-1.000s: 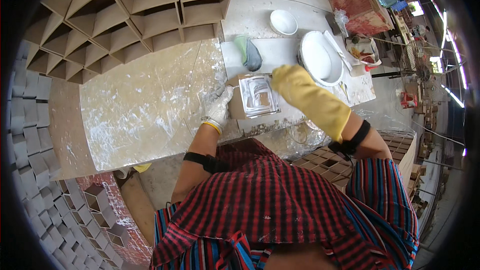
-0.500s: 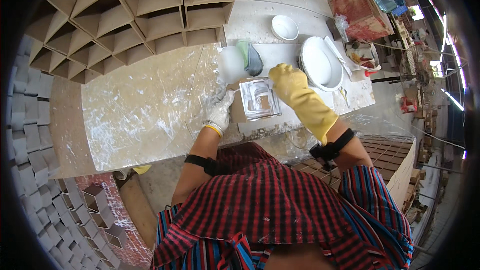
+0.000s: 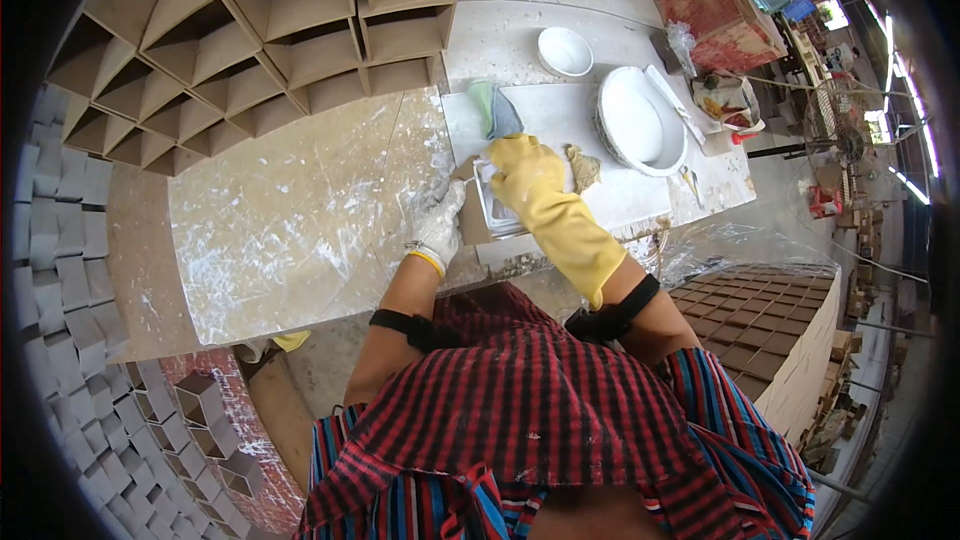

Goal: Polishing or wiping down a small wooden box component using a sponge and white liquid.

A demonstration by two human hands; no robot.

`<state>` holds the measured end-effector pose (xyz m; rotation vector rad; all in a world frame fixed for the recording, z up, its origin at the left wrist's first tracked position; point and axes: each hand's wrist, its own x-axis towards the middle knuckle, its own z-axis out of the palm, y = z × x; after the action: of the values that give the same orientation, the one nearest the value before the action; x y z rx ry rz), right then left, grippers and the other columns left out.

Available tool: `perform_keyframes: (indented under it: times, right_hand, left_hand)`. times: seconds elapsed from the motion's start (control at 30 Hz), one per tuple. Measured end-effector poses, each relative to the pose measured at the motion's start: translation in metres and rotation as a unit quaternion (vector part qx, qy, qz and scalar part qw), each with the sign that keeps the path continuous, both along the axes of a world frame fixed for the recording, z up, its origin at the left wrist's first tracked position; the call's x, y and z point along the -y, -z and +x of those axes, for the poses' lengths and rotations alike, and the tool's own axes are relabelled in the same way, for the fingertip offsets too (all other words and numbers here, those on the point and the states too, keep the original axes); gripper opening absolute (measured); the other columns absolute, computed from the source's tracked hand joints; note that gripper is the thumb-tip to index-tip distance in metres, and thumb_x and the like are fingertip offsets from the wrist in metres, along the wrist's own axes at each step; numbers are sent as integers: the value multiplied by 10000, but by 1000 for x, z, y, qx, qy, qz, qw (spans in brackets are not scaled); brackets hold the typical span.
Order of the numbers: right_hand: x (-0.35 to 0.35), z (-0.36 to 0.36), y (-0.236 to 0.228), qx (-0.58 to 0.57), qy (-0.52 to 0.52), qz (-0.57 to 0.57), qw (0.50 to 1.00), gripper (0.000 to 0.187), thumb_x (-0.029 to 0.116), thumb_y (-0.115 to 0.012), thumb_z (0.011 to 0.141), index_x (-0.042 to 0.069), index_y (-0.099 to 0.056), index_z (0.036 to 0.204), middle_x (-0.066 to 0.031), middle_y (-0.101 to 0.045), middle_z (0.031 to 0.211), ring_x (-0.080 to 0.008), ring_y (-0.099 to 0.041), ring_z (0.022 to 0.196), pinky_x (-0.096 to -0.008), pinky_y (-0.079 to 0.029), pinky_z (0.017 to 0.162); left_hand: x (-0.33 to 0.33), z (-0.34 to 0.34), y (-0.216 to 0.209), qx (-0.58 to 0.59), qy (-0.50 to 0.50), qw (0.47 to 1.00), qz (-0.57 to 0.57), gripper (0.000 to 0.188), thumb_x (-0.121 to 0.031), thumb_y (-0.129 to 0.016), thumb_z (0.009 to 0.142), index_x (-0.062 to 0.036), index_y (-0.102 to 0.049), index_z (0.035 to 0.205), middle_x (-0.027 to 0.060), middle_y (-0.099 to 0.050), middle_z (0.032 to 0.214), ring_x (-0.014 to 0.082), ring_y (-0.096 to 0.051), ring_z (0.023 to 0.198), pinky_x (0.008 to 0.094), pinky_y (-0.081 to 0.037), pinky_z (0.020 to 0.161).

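Note:
My left hand (image 3: 437, 221), in a whitish knit glove with a yellow cuff, grips the left side of a small brown board box (image 3: 474, 210). White paint or glue coats the box's inside. My right hand (image 3: 522, 172), in a long yellow rubber glove, reaches over the box with its fingers curled down at the far part of it. Whatever those fingers hold, if anything, is hidden under the glove. Just right of that hand lies a crumpled tan rag or sponge (image 3: 583, 168). A green and grey cloth (image 3: 495, 110) is beyond the box.
A white-coated basin (image 3: 641, 122) stands to the right, a white bowl (image 3: 566, 51) farther back. A paint-spattered board (image 3: 290, 230) covers the left of the table. Stacked brown compartment boxes (image 3: 290, 30) rise at the back left. A red-stained wooden crate (image 3: 715, 15) sits at the far right.
My right hand has moved left, from beside the box to over it, hiding most of its white inside. The tan rag or sponge has come into view. My left hand stays at the box.

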<state>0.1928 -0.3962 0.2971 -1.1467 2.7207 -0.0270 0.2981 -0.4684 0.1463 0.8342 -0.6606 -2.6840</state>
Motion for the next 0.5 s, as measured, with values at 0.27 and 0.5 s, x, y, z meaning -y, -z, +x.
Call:
perform_keyframes:
  times: [0.27,0.5]
  right_hand:
    - [-1,1,3,65,99,18,993,358,195,-679,716,179,-616,1068,-104,-603,1027,-296,-585,1004,-388,-488,832]
    - [-5,-10,8,71,45,-54,995,193,140,-663,704,106,-627,891,-151,-641,957,-333,-633,891,-420,-516,758]
  left_hand:
    - [1,0,-6,18,0,1000,0,323,-119,-626,884,-13,-574,1185,47,-630,1035,151,-595,892,295,-504,796]
    - [3,2,4,23,42,998,-28,390,-225,-583,921,-65,-504,1268,44,-581,1183,198,-556,1065,366,-488,896]
